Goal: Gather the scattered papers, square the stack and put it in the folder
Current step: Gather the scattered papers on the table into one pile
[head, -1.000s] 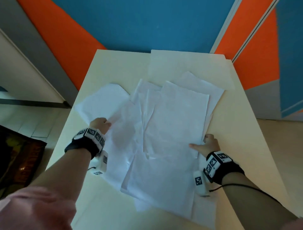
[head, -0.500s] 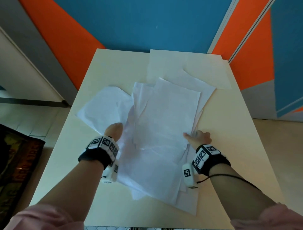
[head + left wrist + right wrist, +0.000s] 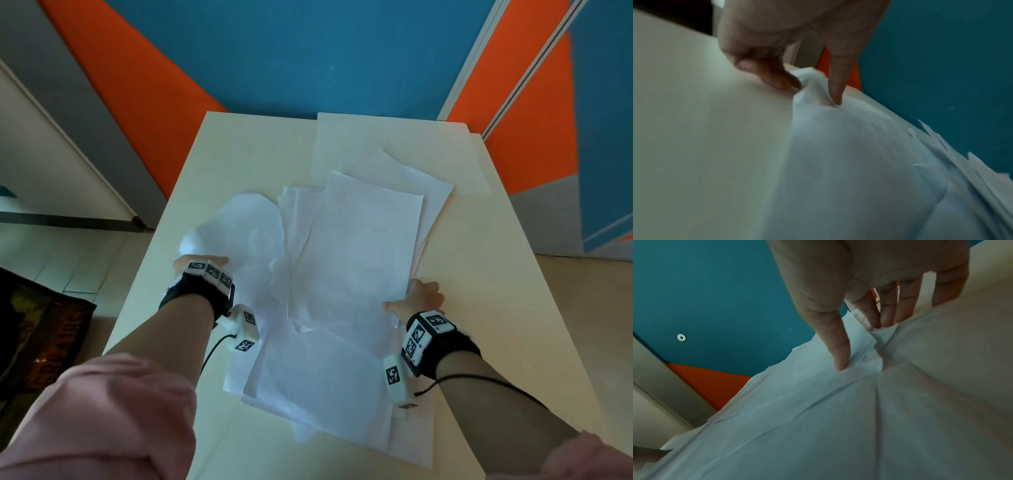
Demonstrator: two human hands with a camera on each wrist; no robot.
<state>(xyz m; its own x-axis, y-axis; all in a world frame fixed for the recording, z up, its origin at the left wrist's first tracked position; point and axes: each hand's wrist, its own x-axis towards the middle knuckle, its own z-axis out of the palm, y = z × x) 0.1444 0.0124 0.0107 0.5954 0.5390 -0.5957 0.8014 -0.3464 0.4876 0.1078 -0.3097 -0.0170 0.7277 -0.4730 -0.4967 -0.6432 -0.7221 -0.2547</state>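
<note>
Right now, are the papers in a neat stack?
No. The papers lie fanned and overlapping on the table, edges unaligned; one bulges by the left hand.

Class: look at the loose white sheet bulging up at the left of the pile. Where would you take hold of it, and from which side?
Take the bulging sheet at its free left edge, coming from the bare table side. That edge has lifted off the surface, so the left hand can probably slip fingers under it, thumb on top. Its right side lies among the other papers.
</note>
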